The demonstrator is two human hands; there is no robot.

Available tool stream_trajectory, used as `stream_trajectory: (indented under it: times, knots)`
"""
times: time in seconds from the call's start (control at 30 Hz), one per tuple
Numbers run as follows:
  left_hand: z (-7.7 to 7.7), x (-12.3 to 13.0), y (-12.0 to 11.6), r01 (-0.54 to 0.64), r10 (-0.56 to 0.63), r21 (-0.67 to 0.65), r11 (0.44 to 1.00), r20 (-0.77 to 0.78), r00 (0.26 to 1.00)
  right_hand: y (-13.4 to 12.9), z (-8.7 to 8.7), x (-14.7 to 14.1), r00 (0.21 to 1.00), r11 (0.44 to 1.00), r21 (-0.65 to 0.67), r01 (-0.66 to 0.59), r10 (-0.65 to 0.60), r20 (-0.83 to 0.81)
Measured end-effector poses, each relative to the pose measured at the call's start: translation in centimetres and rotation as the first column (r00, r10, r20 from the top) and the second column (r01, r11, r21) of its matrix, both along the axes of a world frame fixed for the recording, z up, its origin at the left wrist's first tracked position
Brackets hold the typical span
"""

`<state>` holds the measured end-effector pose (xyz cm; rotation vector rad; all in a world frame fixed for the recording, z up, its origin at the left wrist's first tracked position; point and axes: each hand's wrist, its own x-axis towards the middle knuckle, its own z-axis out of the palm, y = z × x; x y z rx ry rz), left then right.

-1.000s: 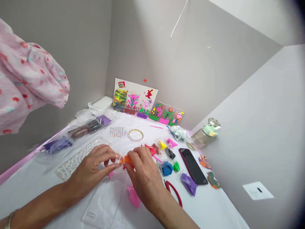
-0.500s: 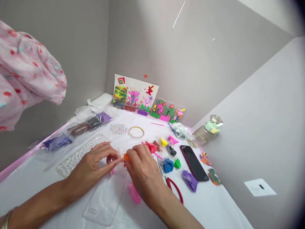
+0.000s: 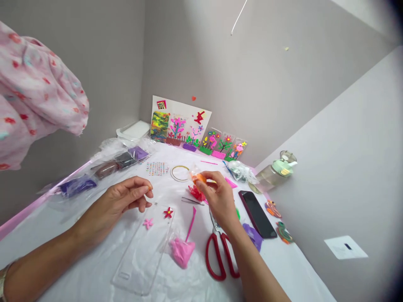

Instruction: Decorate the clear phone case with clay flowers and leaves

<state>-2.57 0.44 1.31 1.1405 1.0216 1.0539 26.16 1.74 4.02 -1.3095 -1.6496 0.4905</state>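
Note:
My left hand is above the table with thumb and forefinger pinched on a tiny bit of orange clay. In my right hand is a plastic-wrapped packet of orange clay, held over the red clay packet. Below and between the hands lies a clear phone case, with a pink clay flower and a red clay flower at its far end. Beside it are a pink clay packet, a pink stick tool, tweezers and red-handled scissors.
A phone and a purple clay packet lie at the right. Behind the phone stands a bottle. A bangle and a gem sticker sheet lie farther back. Decorated cases lean on the wall; bagged clay lies left.
My hands have moved apart. The right hand has carried the orange clay packet right and away, while the left has drawn back slightly with a small bit. The flowers, tweezers and scissors are uncovered.

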Motion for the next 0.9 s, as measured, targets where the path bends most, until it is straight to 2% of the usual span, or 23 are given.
stream_trajectory:
  times: [0.1, 0.17, 0.27, 0.33, 0.43, 0.5, 0.6, 0.73, 0.9]
  knots:
    - [-0.4, 0.2, 0.0, -0.006, 0.006, -0.026, 1.0, -0.001, 1.0, 2.3, -1.2, 2.5, 0.978, 0.992, 0.032, 0.12, -0.124, 0.165]
    - [-0.7, 0.3, 0.0, -0.006, 0.006, -0.039, 0.999, 0.013, 1.0, 3.5, -2.1, 3.6, 0.967, 0.987, 0.031, 0.158, -0.161, 0.197]
    - [-1.2, 0.3, 0.0, -0.012, 0.013, -0.047, 0.999, 0.009, 1.0, 4.2, -2.9, 4.0, 0.961, 0.985, 0.024, 0.17, -0.172, 0.217]
    - [-1.4, 0.3, 0.1, -0.021, 0.02, -0.047, 0.999, -0.019, 1.0, 3.8, -2.7, 3.4, 0.963, 0.988, 0.015, 0.152, -0.152, 0.221]
    - [-1.7, 0.3, 0.1, -0.021, 0.021, -0.013, 1.0, -0.048, 0.999, 1.9, -1.7, 1.4, 0.974, 0.999, 0.011, 0.048, -0.05, 0.221]
    - [-1.8, 0.2, 0.0, -0.028, 0.029, 0.018, 0.999, -0.038, 0.999, 0.3, -0.9, -0.2, 0.962, 0.994, 0.023, -0.111, 0.102, 0.254]
    - [-1.9, 0.0, 0.1, -0.02, 0.021, 0.043, 0.999, -0.016, 1.0, -1.6, -0.4, -2.4, 0.919, 0.967, 0.027, -0.252, 0.23, 0.32]
    - [-1.8, -0.4, 0.2, 0.02, -0.014, 0.093, 0.995, -0.064, 0.998, -2.9, -0.6, -3.9, 0.877, 0.945, -0.022, -0.327, 0.312, 0.365]
    - [-0.7, -0.1, -0.5, 0.06, -0.005, 0.243, 0.968, -0.218, 0.976, -3.7, -1.1, -4.9, 0.838, 0.93, -0.005, -0.369, 0.334, 0.432]
